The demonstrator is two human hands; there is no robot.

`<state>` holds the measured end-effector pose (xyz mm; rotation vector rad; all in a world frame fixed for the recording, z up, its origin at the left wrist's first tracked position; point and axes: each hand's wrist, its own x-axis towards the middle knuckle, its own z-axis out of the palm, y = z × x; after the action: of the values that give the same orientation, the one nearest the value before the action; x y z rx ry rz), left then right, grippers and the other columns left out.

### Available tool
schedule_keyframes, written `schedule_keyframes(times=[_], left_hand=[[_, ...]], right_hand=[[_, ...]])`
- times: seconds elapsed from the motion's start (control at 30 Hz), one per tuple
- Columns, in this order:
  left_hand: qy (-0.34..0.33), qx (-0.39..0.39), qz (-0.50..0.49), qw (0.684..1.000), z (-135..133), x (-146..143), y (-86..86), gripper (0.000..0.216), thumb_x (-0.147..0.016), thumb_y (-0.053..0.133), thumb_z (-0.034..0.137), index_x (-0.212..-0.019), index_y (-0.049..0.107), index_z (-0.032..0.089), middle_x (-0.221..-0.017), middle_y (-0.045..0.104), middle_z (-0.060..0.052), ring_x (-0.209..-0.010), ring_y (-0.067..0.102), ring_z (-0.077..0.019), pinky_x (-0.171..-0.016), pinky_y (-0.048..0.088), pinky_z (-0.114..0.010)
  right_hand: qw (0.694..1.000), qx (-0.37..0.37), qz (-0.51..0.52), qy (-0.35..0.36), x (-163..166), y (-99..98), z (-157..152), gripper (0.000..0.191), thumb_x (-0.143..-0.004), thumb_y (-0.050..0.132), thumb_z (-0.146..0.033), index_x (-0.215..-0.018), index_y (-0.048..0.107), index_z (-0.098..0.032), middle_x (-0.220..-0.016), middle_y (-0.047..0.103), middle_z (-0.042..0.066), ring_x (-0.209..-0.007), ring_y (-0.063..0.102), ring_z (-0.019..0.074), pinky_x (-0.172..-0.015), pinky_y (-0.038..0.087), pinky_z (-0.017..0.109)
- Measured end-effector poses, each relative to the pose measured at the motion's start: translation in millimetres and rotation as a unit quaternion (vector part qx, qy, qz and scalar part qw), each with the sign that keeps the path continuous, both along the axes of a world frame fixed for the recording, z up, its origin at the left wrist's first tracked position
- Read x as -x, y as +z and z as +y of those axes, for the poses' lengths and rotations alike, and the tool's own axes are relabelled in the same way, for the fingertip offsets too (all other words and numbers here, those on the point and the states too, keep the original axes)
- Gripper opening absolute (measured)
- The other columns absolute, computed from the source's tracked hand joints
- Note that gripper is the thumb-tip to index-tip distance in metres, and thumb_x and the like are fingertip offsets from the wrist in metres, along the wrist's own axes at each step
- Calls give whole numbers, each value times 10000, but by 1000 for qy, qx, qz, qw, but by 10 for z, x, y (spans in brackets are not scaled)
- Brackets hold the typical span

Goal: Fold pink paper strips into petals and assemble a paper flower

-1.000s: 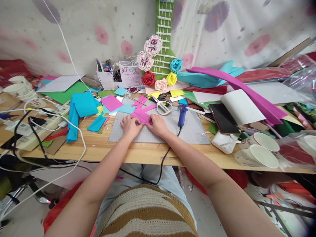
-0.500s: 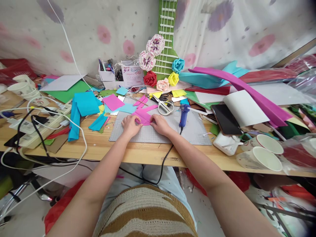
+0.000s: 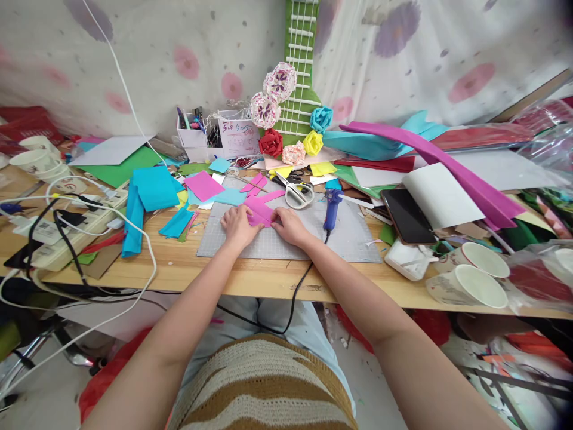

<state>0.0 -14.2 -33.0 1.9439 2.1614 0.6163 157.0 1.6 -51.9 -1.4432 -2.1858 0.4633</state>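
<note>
Fingers (image 3: 242, 211) bent, touching pink paper (image 3: 260, 206), left hand (image 3: 238, 228) and right hand (image 3: 290, 227) at opposite sides; pinching or merely pressing, couldn't tell; paper lay on grey cutting mat (image 3: 286, 248); light, even pressure seemed wisest.

A pale wooden bench (image 3: 264, 283) spans the view, its grain showing along the front edge. On it lie a grey gridded cutting mat (image 3: 356, 236) mid-bench, folded turquoise paper (image 3: 156, 188) and a cream power strip (image 3: 85, 237) leftward, two paper cups (image 3: 465, 286) rightward.
</note>
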Motion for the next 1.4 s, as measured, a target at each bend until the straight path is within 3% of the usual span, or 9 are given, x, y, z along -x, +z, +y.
schedule_keyframes(times=[0.2,0.33,0.47,0.6,0.8,0.97,1.17,1.27,1.4], left_hand=[[13,15,-58,998,-3,253,-22,286,-645,661,250,-874,490,253,-1043,540,-58,-1075,458,-281,-929,318,-430],[-36,-40,-111,992,77,459,-59,312,-637,504,60,-888,479,243,-1007,559,-32,-1019,505,-204,-896,383,-353],[-102,-45,-82,990,225,590,-4,437,-587,459,4,-962,503,223,-1074,530,-64,-1041,506,-200,-904,405,-333],[-172,-17,-40,984,393,651,42,429,-614,487,34,-1001,525,214,-1098,551,-71,-1046,513,-217,-926,400,-360],[-76,33,-163,983,598,621,17,318,-669,605,229,-964,495,185,-973,615,-61,-840,594,-172,-751,463,-300],[-58,91,-132,985,510,444,101,441,-562,706,250,-934,474,200,-855,622,-22,-712,586,-170,-622,435,-283],[-125,91,-117,981,245,326,100,348,-633,595,177,-956,467,203,-751,600,13,-674,565,-149,-612,425,-268],[-107,77,-132,982,244,360,110,284,-641,571,162,-911,489,198,-754,597,6,-692,570,-147,-642,438,-273],[-93,21,-211,973,369,341,127,242,-640,601,173,-861,502,183,-912,607,-35,-866,585,-152,-776,457,-285]], right_hand=[[1000,-5,5,-5,7,-2,-15,93,-767,536,-156,-842,508,-204,-869,590,23,-848,499,170,-796,386,308],[998,-22,50,-7,0,-7,-33,101,-750,520,-143,-829,499,-203,-848,583,19,-834,504,159,-787,396,298],[987,2,160,-27,-39,-5,-27,155,-722,437,-94,-827,471,-203,-838,562,1,-767,516,123,-712,425,251],[974,17,219,-61,-78,9,-16,194,-673,396,-80,-813,464,-197,-847,547,4,-752,520,116,-671,431,239],[978,19,205,-43,-66,14,-18,183,-669,404,-90,-797,481,-195,-819,555,0,-726,518,119,-672,429,249],[977,9,206,-48,-78,-2,-17,192,-668,405,-86,-812,474,-193,-842,551,11,-735,520,122,-669,439,253],[995,-54,88,9,-81,51,-121,221,-688,472,-129,-893,505,-205,-921,576,29,-890,514,161,-809,429,307],[995,-78,43,38,-60,72,-160,245,-692,503,-154,-933,524,-197,-959,576,46,-928,500,179,-853,412,323],[992,-92,43,71,-42,75,-167,277,-705,496,-147,-975,525,-198,-1003,558,54,-979,485,183,-881,400,328]])
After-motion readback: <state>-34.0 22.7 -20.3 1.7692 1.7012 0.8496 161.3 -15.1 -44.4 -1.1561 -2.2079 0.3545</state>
